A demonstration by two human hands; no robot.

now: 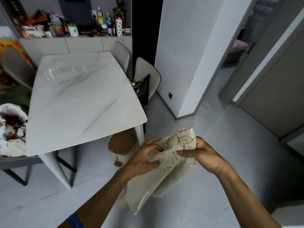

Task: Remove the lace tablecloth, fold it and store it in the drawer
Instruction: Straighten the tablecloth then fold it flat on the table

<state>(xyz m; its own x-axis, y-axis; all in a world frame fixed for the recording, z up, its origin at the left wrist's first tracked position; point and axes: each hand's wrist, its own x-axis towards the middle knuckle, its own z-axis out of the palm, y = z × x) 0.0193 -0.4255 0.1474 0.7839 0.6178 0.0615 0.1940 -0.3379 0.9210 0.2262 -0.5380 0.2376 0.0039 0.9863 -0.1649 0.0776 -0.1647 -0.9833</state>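
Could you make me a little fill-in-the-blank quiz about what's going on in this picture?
1. The lace tablecloth is held by ____ hands, the left hand and the right hand.
2. The marble table no longer has the ____ on it.
3. The small bin beside the table leg has a ____ lid.

Missing words: both; tablecloth; brown

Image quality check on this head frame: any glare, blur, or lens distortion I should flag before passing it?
Head view: strong wide-angle bending, the door frames lean and curve; a pale glare patch sits on the marble table; the shelf clutter and left edge are soft and smeared; the left hand, right hand and lace tablecloth are fairly sharp; soft shadows under the table.
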